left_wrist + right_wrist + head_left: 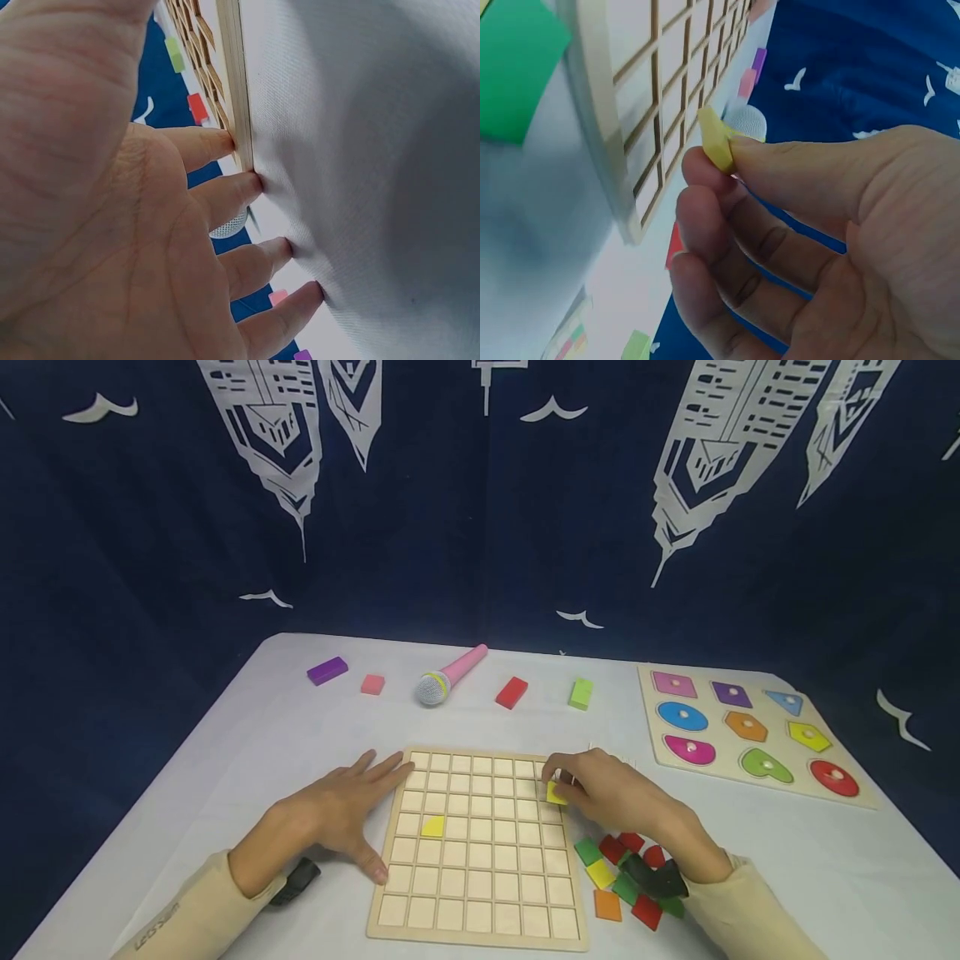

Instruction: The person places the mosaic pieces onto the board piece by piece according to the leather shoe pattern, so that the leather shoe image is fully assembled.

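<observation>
A wooden grid board (480, 943) lies on the white table, divided into square cells. One yellow tile (432, 826) with a cut corner sits in a cell on its left side. My left hand (333, 814) rests at the board's left edge, fingers spread and straight, with fingertips against the frame and tablecloth in the left wrist view. My right hand (611, 789) pinches another yellow tile (717, 141) between thumb and index finger, above the board's upper right edge. In the right wrist view the tile is tilted and apart from the cells.
Loose tiles in red, green, yellow and orange (607, 906) lie right of the board, below my right wrist. Farther back are a purple block (327, 671), pink block (372, 684), toy microphone (450, 677), red block (512, 692), lime block (581, 693) and shape puzzle (720, 760).
</observation>
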### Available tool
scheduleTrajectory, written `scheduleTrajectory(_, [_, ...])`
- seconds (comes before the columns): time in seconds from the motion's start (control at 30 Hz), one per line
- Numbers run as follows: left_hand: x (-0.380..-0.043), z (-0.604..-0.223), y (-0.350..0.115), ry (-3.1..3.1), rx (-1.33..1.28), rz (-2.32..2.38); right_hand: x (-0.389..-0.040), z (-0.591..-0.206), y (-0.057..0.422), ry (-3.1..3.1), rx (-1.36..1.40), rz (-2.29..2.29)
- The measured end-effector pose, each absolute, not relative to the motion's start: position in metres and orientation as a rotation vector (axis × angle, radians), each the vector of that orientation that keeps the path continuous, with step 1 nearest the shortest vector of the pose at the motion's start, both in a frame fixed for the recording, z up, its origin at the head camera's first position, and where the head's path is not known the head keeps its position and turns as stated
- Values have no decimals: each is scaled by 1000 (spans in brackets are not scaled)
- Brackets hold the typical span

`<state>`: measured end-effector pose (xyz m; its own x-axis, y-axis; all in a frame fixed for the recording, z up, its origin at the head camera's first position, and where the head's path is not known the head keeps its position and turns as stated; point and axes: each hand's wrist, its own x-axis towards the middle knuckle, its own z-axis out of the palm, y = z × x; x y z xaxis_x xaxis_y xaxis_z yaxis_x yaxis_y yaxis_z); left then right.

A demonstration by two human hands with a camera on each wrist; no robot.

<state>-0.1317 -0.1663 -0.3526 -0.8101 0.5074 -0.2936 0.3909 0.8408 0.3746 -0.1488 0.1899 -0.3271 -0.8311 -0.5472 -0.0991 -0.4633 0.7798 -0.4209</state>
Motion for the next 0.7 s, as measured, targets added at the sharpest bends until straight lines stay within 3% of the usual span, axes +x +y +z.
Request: scheduleTrajectory(0.7, [-131, -352, -166, 2637, 675, 409, -143, -340, 130, 2736, -1101, -586])
